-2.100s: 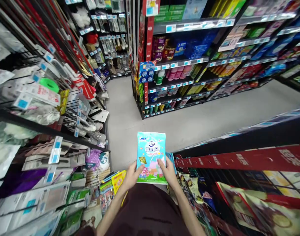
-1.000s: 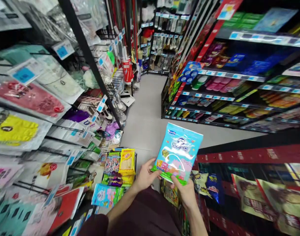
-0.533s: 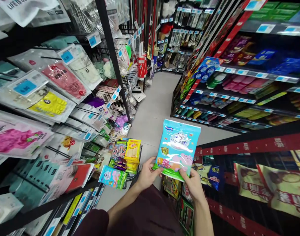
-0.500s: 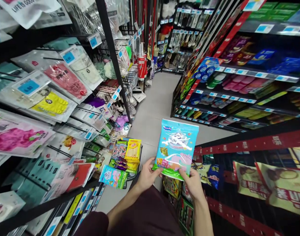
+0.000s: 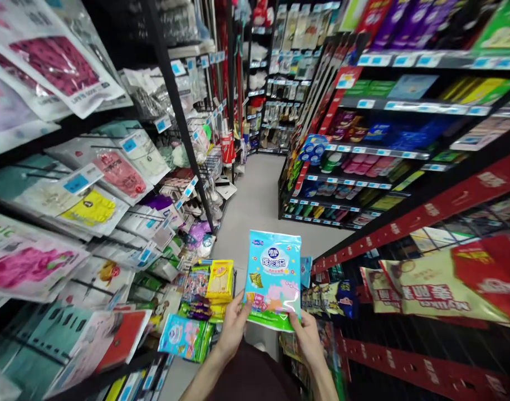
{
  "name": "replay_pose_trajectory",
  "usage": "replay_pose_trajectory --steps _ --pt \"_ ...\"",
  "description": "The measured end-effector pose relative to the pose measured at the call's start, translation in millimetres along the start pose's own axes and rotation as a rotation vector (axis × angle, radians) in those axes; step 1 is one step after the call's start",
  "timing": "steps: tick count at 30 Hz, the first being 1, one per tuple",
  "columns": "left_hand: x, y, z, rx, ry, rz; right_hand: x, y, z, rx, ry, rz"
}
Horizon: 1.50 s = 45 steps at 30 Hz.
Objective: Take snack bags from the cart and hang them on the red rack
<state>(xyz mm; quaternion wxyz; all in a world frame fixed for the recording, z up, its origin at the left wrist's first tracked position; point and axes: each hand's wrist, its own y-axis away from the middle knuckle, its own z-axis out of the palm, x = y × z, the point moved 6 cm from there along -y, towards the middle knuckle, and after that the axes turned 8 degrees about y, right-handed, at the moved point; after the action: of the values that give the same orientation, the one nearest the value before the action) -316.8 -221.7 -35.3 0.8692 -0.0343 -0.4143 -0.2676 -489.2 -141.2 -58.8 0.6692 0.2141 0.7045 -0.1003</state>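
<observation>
A light blue seaweed snack bag [image 5: 274, 273] with a green bottom edge and a pink cartoon figure is held upright in front of me. My left hand [image 5: 235, 322] pinches its lower left edge, thumb on the front. At the lower right corner my right hand [image 5: 307, 334] grips it the same way, fingers mostly behind the bag. To the left of my left hand lies a similar blue and green bag [image 5: 185, 337], on the near side of a pile of snacks. A yellow snack pack [image 5: 220, 281] sits in that pile.
Racks of packaged gloves [image 5: 88, 206] line the left side. A red-edged rack with hanging cream and red snack bags [image 5: 436, 292] stands close on the right. Beyond it are shelves of toiletries [image 5: 363, 164]. Grey floor [image 5: 255, 195] runs down the aisle between them.
The camera view has tilted up and shifted right, showing more of the upper shelves. The bag sits lower and further left in view, its front lettering now readable. Both hands keep their grip.
</observation>
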Motion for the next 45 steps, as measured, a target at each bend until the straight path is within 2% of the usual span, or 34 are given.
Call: replay_pose_trajectory --steps 3,7,13,16,23,34,39,45 --pt "5.9 -16.0 -6.4 -0.042 -0.115 0.028 5.8 -3.0 4.6 0.124 -0.123 -0.008" --pt "5.8 -31.7 -13.4 -0.07 -0.25 0.035 2.7 -2.6 8.3 0.262 -0.133 -0.042" --pt "5.6 -28.3 -14.4 -0.038 -0.408 0.132 -5.4 3.3 2.0 0.433 -0.139 -0.01" --pt "7.9 -26.5 -13.6 -0.065 -0.403 0.14 -9.9 1.7 2.8 0.43 -0.128 0.008" --pt "22.6 -32.8 -11.2 -0.112 -0.195 0.193 -5.3 0.0 14.9 0.369 -0.255 0.005" --pt "22.2 -38.5 -21.2 -0.046 -0.203 0.199 -17.6 -1.0 23.7 0.364 -0.274 -0.015" --pt "21.5 -39.9 -15.0 -0.101 -0.222 0.168 -11.6 3.1 22.7 0.44 -0.345 -0.032" --pt "22.1 -39.1 -5.9 -0.141 -0.221 0.161 -6.9 3.4 21.8 0.424 -0.452 -0.016"
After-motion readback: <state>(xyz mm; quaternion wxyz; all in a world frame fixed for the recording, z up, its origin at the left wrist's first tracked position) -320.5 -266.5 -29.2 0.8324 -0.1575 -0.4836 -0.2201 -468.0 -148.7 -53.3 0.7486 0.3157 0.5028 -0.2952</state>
